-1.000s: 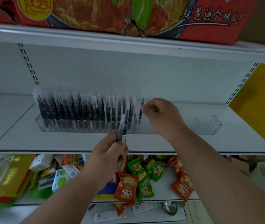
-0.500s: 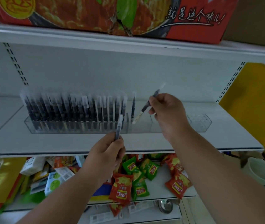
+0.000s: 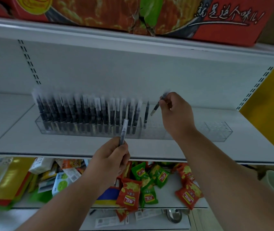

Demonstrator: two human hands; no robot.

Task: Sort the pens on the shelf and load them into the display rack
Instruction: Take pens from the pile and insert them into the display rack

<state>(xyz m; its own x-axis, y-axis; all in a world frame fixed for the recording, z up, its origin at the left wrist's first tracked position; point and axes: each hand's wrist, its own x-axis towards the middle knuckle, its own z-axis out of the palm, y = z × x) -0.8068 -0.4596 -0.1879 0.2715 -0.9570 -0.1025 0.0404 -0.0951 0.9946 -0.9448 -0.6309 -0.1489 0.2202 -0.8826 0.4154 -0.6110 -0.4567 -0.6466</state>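
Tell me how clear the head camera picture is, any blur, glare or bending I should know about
Head view: dim, flat light with no strong glare; the pens in the display rack are smeared by motion blur, as is the pen pinched in the right hand; the pen in the left hand is a bit sharper; wide-angle distortion bows the shelf edges.

Clear display rack (image 3: 219,132) stands on white shelf (image 3: 12,135), its left portion packed with upright pens (image 3: 86,112). Right hand (image 3: 177,114) pinches one tilted pen (image 3: 156,106) above the rack. Left hand (image 3: 109,161) grips another pen (image 3: 123,131) upright, in front of the rack.
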